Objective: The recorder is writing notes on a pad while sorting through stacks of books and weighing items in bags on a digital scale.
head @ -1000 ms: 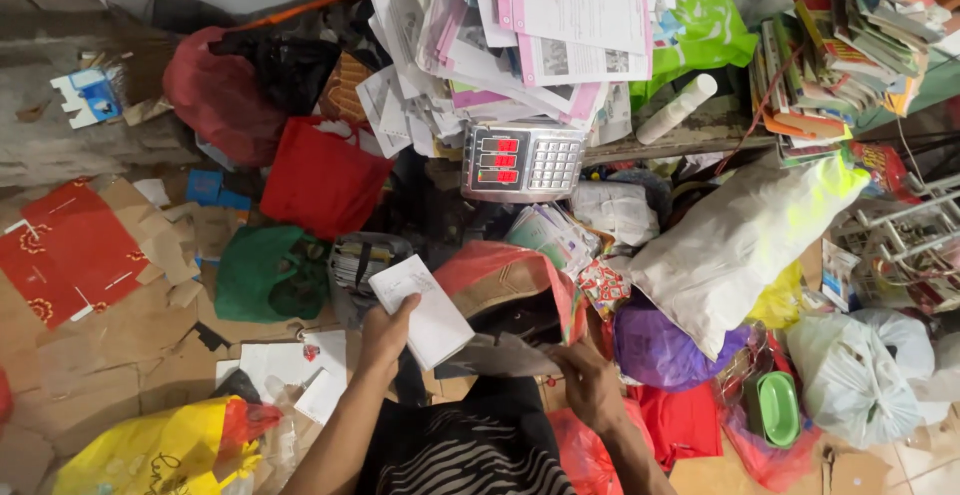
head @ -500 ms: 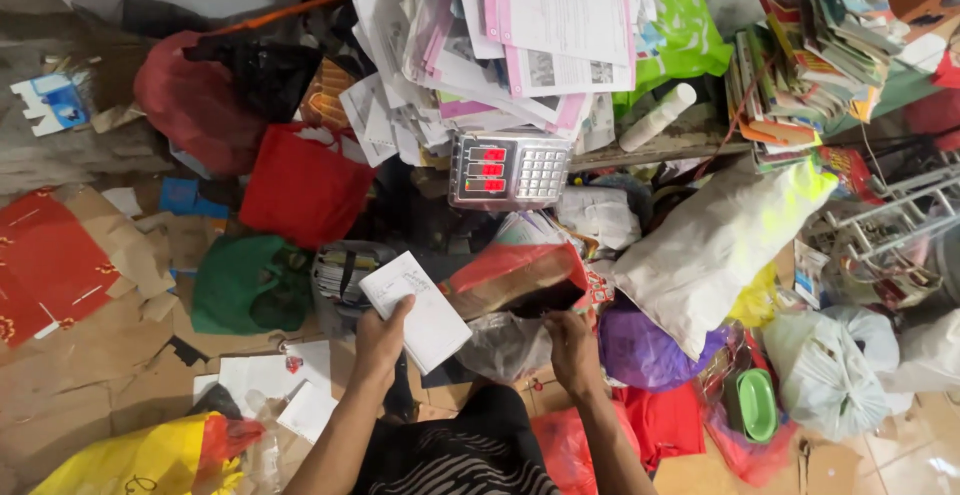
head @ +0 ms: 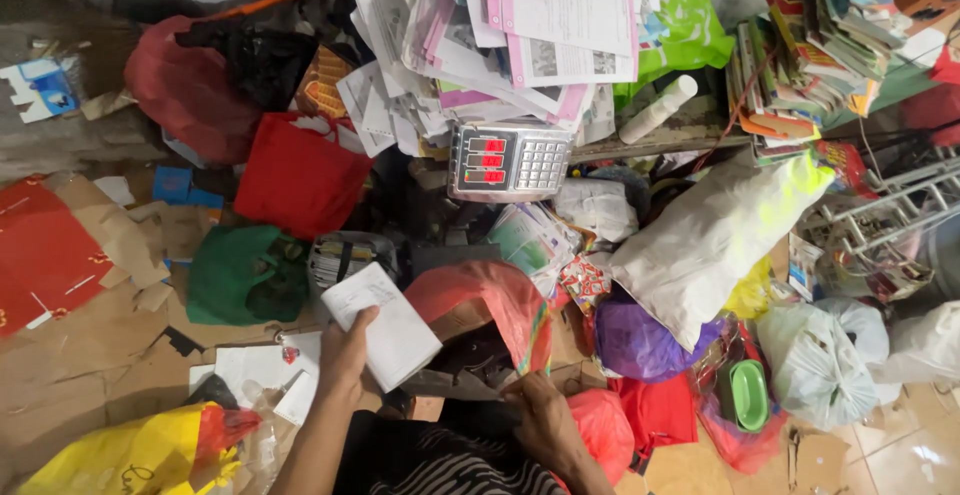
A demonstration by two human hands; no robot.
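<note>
Below the scale: the whole scene is placed from this grey weighing scale with its lit red digits.
Left hand: below and left of the scale, fingers clamped on a white paper, thumb across its lower edge.
Paper: held tilted in the air, just left of the red bag, which lies straight below the scale.
Right hand: further below the scale, resting on the dark opening under the red bag; fingers curl down, and I cannot tell whether they grip anything.
Paper pile: above the scale, sheets overhang its top edge.
Risk, paper: the grip sits at one corner only, so the sheet could bend or slip into the clutter.
Risk, pile: it leans over the scale, so a nudge could likely slide sheets onto it.
Risk, bag: thin plastic could tear if the right hand pulls hard.
</note>
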